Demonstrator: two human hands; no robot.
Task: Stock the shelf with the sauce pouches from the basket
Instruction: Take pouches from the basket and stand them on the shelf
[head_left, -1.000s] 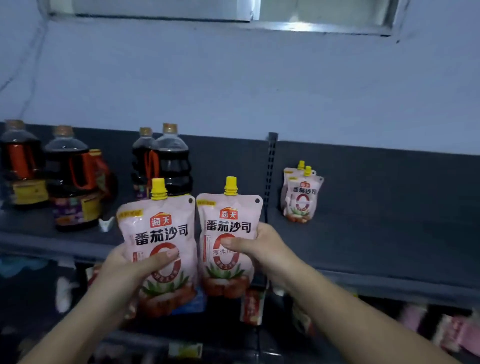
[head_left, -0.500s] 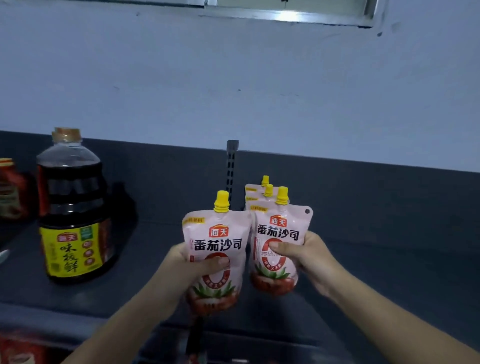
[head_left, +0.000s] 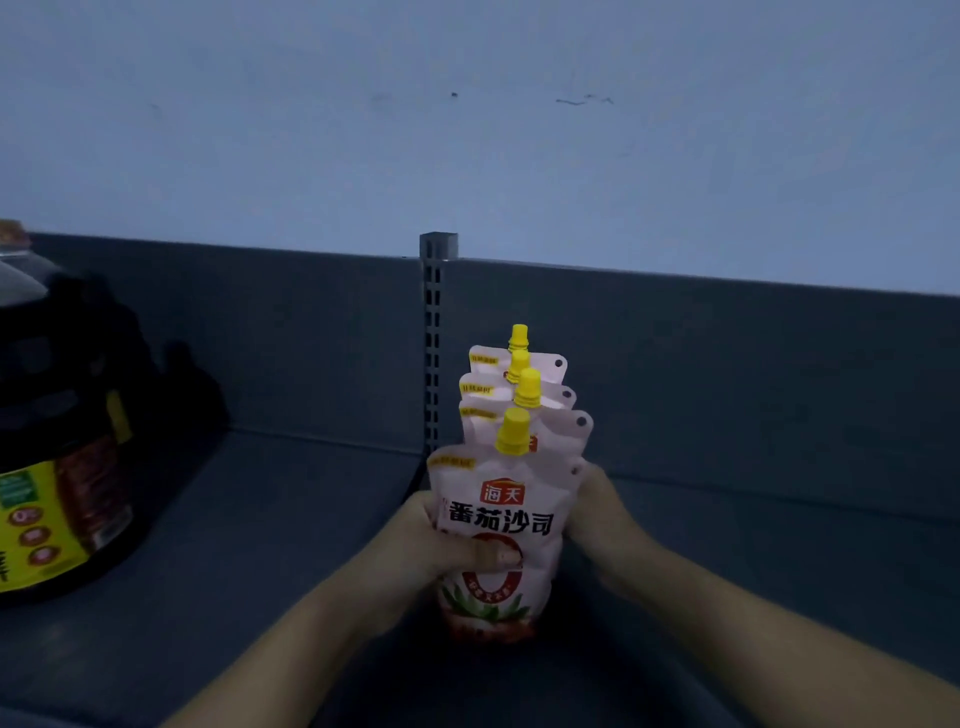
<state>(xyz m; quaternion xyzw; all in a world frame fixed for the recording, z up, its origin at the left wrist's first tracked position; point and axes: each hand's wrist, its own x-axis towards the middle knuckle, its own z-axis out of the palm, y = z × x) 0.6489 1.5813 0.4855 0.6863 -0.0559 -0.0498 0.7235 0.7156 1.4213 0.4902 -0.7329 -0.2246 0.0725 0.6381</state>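
Observation:
Several pink sauce pouches with yellow caps stand in a row, front to back, on the dark grey shelf, close to the slotted upright. My left hand grips the front pouch, thumb across its printed face. The pouch right behind it is held from the right side by my right hand, whose fingers are hidden behind the front pouch. Two more pouches stand free at the back of the row. No basket shows in this view.
A large dark sauce bottle with a yellow label stands on the shelf at the far left. The slotted upright splits the grey back panel. Bare shelf lies to the right of the pouches and between them and the bottle.
Both hands moved forward and together. The two held pouches, side by side before, now line up one behind the other in front of the two standing pouches. The view came closer.

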